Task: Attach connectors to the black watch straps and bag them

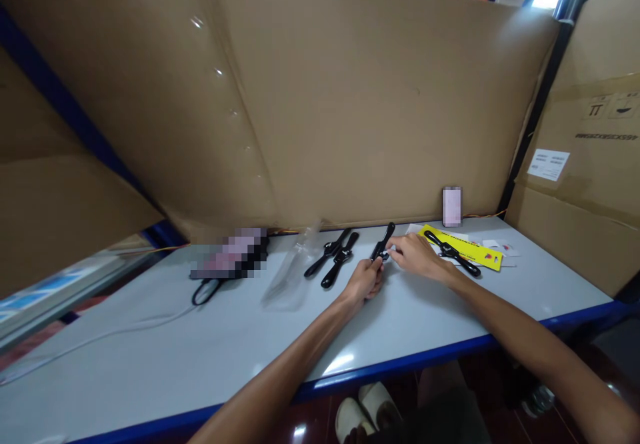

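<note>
My left hand (pixel 367 279) is wrapped round the near handle of a black spokeshave (pixel 388 234), which points up and away over the table. The fingers of my right hand (pixel 414 253) pinch at its middle, by the small metal parts; exactly which part they grip is too small to tell. Left of my hands lie two more black spokeshaves, one (pixel 343 260) nearer and one (pixel 327 253) just beyond it. To the right, another spokeshave (pixel 454 253) rests across a yellow printed card (pixel 493 258).
Clear plastic bags (pixel 290 281) lie on the white table (pixel 165 357), left of the spokeshaves. Further left is a blurred-out device (pixel 235 254) with a cable. An upright phone (pixel 453 206) leans at the back right. Cardboard walls (pixel 375 111) enclose the back and sides.
</note>
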`<state>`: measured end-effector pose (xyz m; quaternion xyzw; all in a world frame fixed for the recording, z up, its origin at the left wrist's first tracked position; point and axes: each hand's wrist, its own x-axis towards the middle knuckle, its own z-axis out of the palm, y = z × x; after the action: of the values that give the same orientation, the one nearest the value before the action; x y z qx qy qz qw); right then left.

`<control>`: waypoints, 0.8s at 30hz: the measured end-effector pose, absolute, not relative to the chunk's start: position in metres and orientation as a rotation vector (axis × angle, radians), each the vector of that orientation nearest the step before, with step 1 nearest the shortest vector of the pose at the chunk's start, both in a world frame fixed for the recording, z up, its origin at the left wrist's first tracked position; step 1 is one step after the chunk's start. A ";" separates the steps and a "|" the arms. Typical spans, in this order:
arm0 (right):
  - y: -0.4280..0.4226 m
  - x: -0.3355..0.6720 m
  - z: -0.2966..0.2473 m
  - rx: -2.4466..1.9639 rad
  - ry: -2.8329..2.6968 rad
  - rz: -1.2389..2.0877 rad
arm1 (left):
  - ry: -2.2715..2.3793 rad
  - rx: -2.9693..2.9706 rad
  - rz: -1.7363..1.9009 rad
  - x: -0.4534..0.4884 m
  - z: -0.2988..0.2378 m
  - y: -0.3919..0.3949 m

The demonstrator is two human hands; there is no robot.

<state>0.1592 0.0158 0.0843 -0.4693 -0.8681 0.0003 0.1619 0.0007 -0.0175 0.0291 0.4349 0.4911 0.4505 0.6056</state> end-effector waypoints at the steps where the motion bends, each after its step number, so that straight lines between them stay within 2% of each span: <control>1: 0.015 0.158 0.083 -1.337 -2.476 0.002 | 1.141 1.010 1.040 0.001 0.029 -0.017; 10: 0.025 0.157 0.077 -1.286 -2.413 0.191 | 1.175 1.064 1.028 0.002 0.022 -0.014; 15: 0.022 0.158 0.080 -1.350 -2.409 0.185 | 1.179 1.056 1.020 0.003 0.024 -0.015; 24: 0.026 0.157 0.071 -1.100 -2.399 0.322 | 1.194 1.070 1.007 0.003 0.026 -0.016</control>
<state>0.1567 0.0258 0.0710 -0.4016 -0.8762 0.1176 0.2392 0.0028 -0.0158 0.0255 0.4585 0.5119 0.4317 0.5843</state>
